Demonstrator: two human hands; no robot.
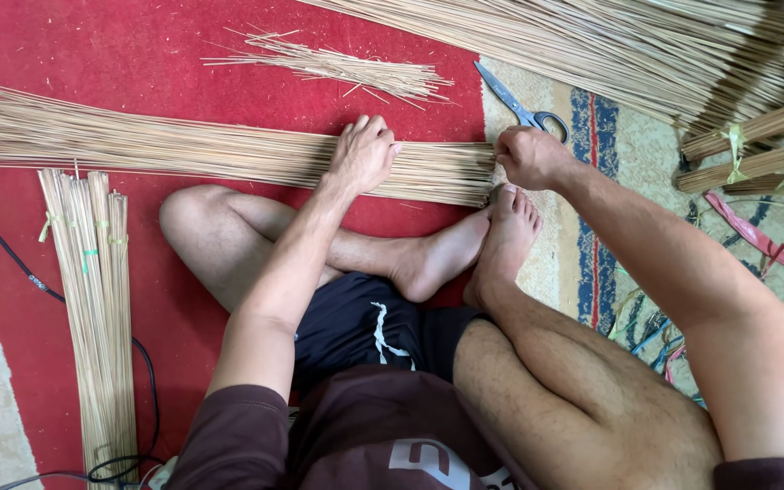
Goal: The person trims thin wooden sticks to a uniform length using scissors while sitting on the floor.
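Underfoot, a red carpet [93, 63] covers the floor, meeting a patterned beige-and-blue rug [610, 163] toward its right edge, where grey-handled scissors [524, 109] lie just beside the right hand [530, 156]. Across the carpet's middle lies a long bundle of thin straw-coloured sticks [183, 145]: the left hand [363, 152] presses on it with fingers curled over the top, while the right hand is closed in a fist at the bundle's cut end, though what it pinches is hidden. Tied stick bundles [93, 299] at the carpet's lower left edge and further bundles [755, 136] at the right are cut off by the frame.
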